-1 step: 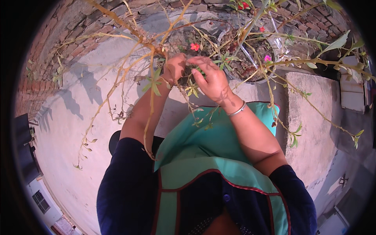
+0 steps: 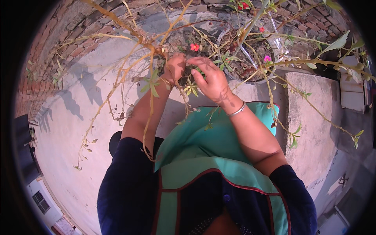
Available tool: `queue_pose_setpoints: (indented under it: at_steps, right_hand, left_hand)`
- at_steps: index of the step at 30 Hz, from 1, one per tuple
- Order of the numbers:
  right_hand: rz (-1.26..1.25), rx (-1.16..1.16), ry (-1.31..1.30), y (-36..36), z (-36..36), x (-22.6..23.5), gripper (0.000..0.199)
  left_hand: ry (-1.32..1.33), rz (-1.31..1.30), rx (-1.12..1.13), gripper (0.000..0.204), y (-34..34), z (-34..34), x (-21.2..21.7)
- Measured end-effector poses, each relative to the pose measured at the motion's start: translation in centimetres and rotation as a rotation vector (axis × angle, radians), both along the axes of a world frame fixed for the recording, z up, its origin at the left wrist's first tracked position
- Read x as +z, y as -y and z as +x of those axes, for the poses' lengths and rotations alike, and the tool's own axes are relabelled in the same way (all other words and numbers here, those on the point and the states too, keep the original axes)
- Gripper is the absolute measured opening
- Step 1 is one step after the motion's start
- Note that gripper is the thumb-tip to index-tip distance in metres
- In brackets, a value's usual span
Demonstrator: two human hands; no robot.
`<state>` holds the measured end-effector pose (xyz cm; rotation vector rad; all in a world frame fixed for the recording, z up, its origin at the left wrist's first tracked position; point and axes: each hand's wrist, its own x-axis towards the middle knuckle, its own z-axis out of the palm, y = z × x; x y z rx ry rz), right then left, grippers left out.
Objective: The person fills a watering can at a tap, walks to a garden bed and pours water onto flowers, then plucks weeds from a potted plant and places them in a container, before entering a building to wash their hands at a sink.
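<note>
My left hand [image 2: 176, 67] is closed low in the plant, its fingertips hidden among stems; what it grips I cannot make out. Beside it, my right hand [image 2: 212, 80] has thumb and fingers apart, curved around some green leaves [image 2: 199, 71], with its fingertips close to the left hand. A bare, branching plant stem [image 2: 156, 50] rises over the left hand, and thin twigs hang across my left forearm. Just beyond the hands, a red flower [image 2: 194, 47] stands over dark soil [image 2: 178, 39]. A leafy sprig [image 2: 152, 83] lies across the view of my left wrist.
To the right, a round pot [image 2: 256, 81] holds soil and a pink flower [image 2: 267, 58]. Long branches [image 2: 313, 62] spread right. A brick wall [image 2: 82, 33] curves behind, and a concrete slab [image 2: 311, 117] lies at right. A green apron [image 2: 207, 137] covers my lap.
My left forearm has shifted very slightly to the right, and the leafy sprig near its wrist has swayed a little. The right hand stays in place.
</note>
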<state>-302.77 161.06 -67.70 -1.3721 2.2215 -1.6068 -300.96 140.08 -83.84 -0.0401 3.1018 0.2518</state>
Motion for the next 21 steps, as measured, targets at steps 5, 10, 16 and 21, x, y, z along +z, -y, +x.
queue_pose_setpoints:
  at_steps: [5, 10, 16, 21]
  right_hand:
    - [0.102, -0.044, 0.071, -2.1, -1.2, -0.5, 0.026]
    - [0.053, 0.045, 0.023, -2.5, 0.5, -0.2, 0.024]
    - [0.067, -0.004, -0.002, -3.1, -0.4, -0.4, 0.024]
    - [0.19, -0.081, 0.101, -3.2, -0.9, 0.6, 0.022]
  left_hand:
    - [-0.099, 0.161, 0.399, 0.032, -2.1, -4.7, 0.9]
    - [-0.302, 0.171, 0.312, 0.023, 2.6, -3.6, -6.6]
    - [-0.227, 0.158, 0.363, 0.021, -0.9, -4.2, -0.7]
    - [-0.364, 0.733, 0.5, 0.017, -1.3, 0.7, -0.6]
